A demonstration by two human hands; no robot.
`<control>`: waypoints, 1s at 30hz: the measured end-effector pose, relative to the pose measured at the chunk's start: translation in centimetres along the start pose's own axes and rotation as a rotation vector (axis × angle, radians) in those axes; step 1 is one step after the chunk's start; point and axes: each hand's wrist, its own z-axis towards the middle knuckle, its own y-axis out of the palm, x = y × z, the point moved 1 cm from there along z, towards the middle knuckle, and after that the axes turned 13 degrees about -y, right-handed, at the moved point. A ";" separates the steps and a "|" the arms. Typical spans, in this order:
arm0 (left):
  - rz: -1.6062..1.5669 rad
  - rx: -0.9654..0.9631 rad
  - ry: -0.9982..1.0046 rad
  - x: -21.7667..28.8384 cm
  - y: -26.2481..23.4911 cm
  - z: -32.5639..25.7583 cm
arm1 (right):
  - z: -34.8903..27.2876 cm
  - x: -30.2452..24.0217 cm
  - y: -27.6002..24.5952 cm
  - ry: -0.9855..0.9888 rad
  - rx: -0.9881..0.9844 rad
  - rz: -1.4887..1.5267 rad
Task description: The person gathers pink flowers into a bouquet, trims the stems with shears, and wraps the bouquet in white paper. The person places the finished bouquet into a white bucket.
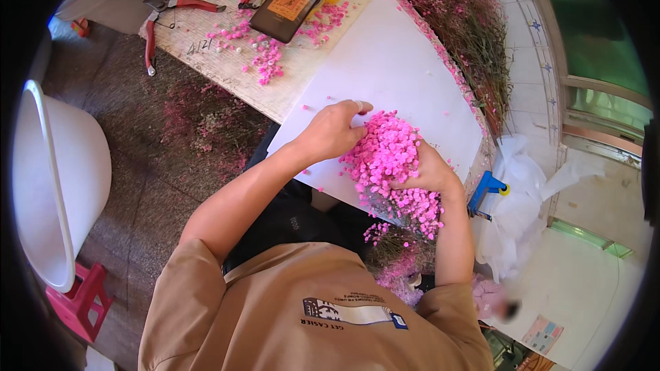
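In the head view, brittle florets could be shed here if the pink baby's breath bunch (pixel 385 145), held above the near part of the white sheet (pixel 412 55), is squeezed or rubbed too hard; loose pink blossoms (pixel 266 65) are already scattered at far left. Sprays could also be let slip, should the grip be slackened. Now the fingers: by the right hand (pixel 433 170) the bunch is clamped from the right, fingertips hidden. On the left hand (pixel 335 129), thumb and forefinger are parted slightly, held against the blossoms' left edge.
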 end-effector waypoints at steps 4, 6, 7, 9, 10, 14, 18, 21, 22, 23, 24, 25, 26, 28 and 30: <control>0.046 -0.156 -0.146 -0.8 0.6 0.4 | -0.3 0.7 0.1 -0.047 -0.004 -0.136; 0.034 -0.146 -0.283 -1.1 0.5 0.3 | -0.1 0.2 0.0 -0.055 0.001 -0.116; 0.024 -0.152 -0.278 -1.0 0.5 0.2 | -0.1 0.0 0.0 -0.060 0.002 -0.107; -0.003 -0.155 -0.271 -0.8 0.2 0.0 | 0.0 -0.4 0.0 -0.026 0.007 -0.077; 0.010 -0.079 -0.206 -0.6 0.3 -0.1 | 0.0 -0.4 0.1 -0.009 0.009 -0.063; 0.070 0.009 -0.032 -0.8 1.0 0.5 | -0.1 0.3 0.2 -0.058 0.007 -0.057; 0.128 -0.170 -0.206 -0.8 0.5 0.9 | -0.2 0.5 0.2 -0.091 0.018 -0.143; 0.202 -0.119 -0.211 -0.5 0.8 0.2 | -0.3 0.9 0.3 -0.088 0.033 -0.160; 0.185 -0.079 -0.155 -0.7 1.1 0.2 | -0.4 1.0 0.3 -0.091 0.040 -0.166; 0.166 -0.038 -0.099 -0.9 1.4 0.3 | -0.3 0.9 0.3 -0.095 0.033 -0.150; 0.147 0.003 -0.043 -1.0 1.6 0.4 | -0.2 0.8 0.3 -0.099 0.025 -0.133; 0.143 -0.026 -0.068 -1.3 1.7 0.5 | -0.1 0.6 0.4 -0.104 0.018 -0.117; 0.139 -0.053 -0.093 -1.1 1.5 0.6 | 0.0 0.5 0.4 -0.102 0.014 -0.134; 0.152 -0.104 -0.159 -0.7 1.2 0.8 | 0.0 0.3 0.4 -0.098 0.005 -0.167; 0.190 -0.154 -0.241 -0.3 0.9 0.9 | 0.0 0.7 0.5 -0.119 0.001 -0.173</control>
